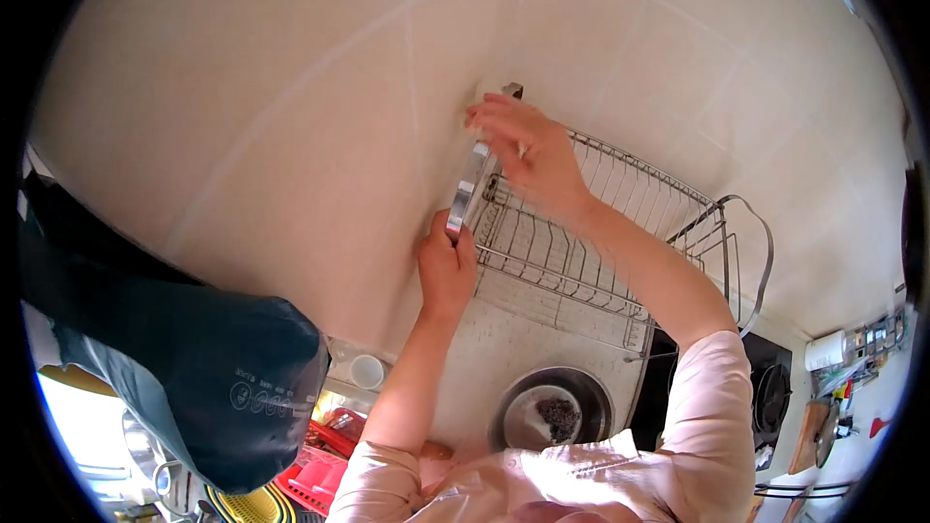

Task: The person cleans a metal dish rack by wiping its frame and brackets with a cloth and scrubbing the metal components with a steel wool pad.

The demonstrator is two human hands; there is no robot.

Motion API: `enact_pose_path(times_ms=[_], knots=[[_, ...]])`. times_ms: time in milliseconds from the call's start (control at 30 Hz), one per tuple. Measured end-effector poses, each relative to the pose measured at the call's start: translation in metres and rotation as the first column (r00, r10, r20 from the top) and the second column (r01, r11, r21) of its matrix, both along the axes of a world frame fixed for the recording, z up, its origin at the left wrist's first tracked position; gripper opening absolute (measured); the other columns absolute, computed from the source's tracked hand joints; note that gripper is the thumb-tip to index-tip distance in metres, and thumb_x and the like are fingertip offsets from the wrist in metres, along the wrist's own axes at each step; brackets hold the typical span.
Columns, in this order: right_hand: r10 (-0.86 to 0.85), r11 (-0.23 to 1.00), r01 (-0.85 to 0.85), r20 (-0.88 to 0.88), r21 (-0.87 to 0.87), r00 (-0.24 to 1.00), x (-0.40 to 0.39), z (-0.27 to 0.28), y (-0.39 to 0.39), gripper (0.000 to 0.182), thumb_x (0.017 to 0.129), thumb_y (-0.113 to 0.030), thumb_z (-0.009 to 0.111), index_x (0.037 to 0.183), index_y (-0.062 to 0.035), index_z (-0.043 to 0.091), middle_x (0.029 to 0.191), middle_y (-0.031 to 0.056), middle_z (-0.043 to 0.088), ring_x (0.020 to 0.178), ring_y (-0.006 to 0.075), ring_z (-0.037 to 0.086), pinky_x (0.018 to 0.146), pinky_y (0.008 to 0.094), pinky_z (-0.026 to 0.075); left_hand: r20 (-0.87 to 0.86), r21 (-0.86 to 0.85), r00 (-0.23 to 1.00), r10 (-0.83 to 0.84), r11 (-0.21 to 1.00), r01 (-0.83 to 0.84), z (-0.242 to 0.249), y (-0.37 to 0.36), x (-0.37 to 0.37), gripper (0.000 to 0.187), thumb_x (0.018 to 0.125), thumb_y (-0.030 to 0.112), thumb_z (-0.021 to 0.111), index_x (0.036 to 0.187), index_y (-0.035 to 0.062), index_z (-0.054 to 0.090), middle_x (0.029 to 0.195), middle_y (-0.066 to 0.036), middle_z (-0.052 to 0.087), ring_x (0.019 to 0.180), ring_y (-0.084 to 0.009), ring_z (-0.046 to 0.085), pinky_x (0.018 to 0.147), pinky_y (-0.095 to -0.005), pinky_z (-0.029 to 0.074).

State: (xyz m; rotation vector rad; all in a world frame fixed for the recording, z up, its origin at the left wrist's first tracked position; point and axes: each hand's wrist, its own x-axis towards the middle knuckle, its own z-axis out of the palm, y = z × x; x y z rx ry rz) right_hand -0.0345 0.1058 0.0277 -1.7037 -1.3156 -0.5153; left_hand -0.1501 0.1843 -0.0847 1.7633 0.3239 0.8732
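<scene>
A narrow shiny metal strip (465, 190) stands along the tiled wall by the left end of the wire dish rack (562, 276). My left hand (448, 269) is closed around its lower end, thumb on the metal. Higher up, my right hand (538, 155) reaches over the rack to the strip's upper part. Its fingers point at the wall and are a little blurred, with the thumb apart from them. A small metal end piece (513, 90) shows on the wall just above those fingers, and part of the strip is hidden behind them.
Below the rack is a round metal basin (552, 412) with dark bits in it. A black stove (765, 392) stands to the right. At the left are a dark plastic bag (223, 378), a white cup (367, 371) and red baskets (315, 479). A cable (768, 252) loops by the rack.
</scene>
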Motion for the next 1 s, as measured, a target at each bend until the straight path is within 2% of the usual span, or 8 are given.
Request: enact_pose_path(times_ms=[33,133,233,333,400,500,667,1000], knots=[[0.015,0.999,-0.007,0.214,-0.037,0.977,-0.005,-0.001,0.0,0.012,0.078,-0.008,0.055,0.088,-0.0025,0.059,0.088,0.0079,0.062,0.077,0.0239,0.055,0.073,0.0307,0.044,-0.018,-0.021,1.0,-0.01,1.0,0.009,0.0,0.0,-0.002,0.017,0.081,0.008,0.047,0.094,-0.0025,0.051,0.056,-0.013,0.053,0.049,-0.0248,0.052,0.05,-0.0341,0.042],[0.013,0.99,0.019,0.227,-0.14,0.974,-0.002,0.008,-0.007,0.009,0.077,-0.007,0.053,0.083,-0.0011,0.056,0.089,0.0073,0.061,0.085,0.0281,0.055,0.081,0.0332,0.044,-0.055,-0.042,0.998,-0.015,0.999,0.013,-0.002,0.0,-0.001,0.017,0.081,0.008,0.047,0.094,-0.002,0.051,0.056,-0.013,0.053,0.049,-0.0243,0.052,0.05,-0.0341,0.042],[-0.097,0.973,0.005,-0.393,-0.229,0.914,0.018,0.025,0.002,0.014,0.079,-0.007,0.05,0.089,-0.0017,0.057,0.09,0.0081,0.061,0.089,0.0304,0.055,0.086,0.0393,0.041,-0.053,-0.056,0.999,0.005,0.998,-0.008,0.001,-0.002,-0.002,0.016,0.081,0.008,0.048,0.094,-0.0016,0.051,0.057,-0.013,0.053,0.049,-0.0247,0.052,0.05,-0.0343,0.041],[-0.17,0.978,0.068,-0.573,-0.196,0.802,0.036,0.017,0.007,0.018,0.079,-0.009,0.051,0.094,-0.0028,0.058,0.089,0.0115,0.061,0.085,0.0323,0.055,0.082,0.044,0.041,-0.039,-0.013,0.999,0.014,1.0,-0.015,0.001,-0.002,-0.002,0.017,0.081,0.008,0.048,0.094,-0.0017,0.051,0.058,-0.014,0.054,0.051,-0.028,0.053,0.05,-0.0355,0.042],[-0.183,0.982,0.175,-0.112,-0.073,0.977,0.03,0.002,0.006,0.022,0.078,-0.011,0.054,0.098,-0.0037,0.059,0.094,0.0131,0.06,0.086,0.0309,0.055,0.08,0.0434,0.041,-0.041,0.024,0.999,0.021,1.0,-0.02,-0.003,0.0,0.0,0.018,0.08,0.008,0.049,0.095,-0.0018,0.05,0.059,-0.015,0.054,0.053,-0.0307,0.054,0.051,-0.0367,0.042],[-0.204,0.892,0.382,0.538,-0.243,0.818,-0.025,0.009,-0.014,0.032,0.073,-0.013,0.058,0.104,-0.0055,0.058,0.11,0.0129,0.055,0.105,0.0273,0.051,0.09,0.042,0.039,-0.033,0.042,0.999,0.036,0.999,-0.035,-0.004,-0.001,0.0,0.019,0.08,0.008,0.049,0.096,-0.0022,0.05,0.061,-0.017,0.055,0.056,-0.0334,0.055,0.052,-0.0383,0.042],[0.003,0.942,0.109,0.334,-0.317,0.942,-0.074,-0.022,-0.022,0.036,0.071,-0.009,0.057,0.106,-0.0057,0.055,0.116,0.0084,0.053,0.113,0.0263,0.046,0.098,0.0462,0.031,0.032,0.121,0.998,0.048,0.991,-0.052,0.001,-0.003,-0.003,0.022,0.08,0.009,0.05,0.098,-0.0027,0.05,0.063,-0.018,0.056,0.059,-0.0339,0.056,0.053,-0.0397,0.043],[-0.126,0.95,0.207,0.32,-0.235,0.939,-0.037,-0.007,-0.008,0.023,0.076,-0.004,0.051,0.098,-0.0038,0.057,0.111,0.0072,0.056,0.112,0.0275,0.047,0.096,0.0457,0.033,-0.039,0.113,0.995,0.088,0.99,-0.083,0.002,-0.004,-0.005,0.017,0.08,0.009,0.049,0.093,-0.0025,0.051,0.065,-0.019,0.056,0.06,-0.0344,0.055,0.055,-0.0399,0.042]])
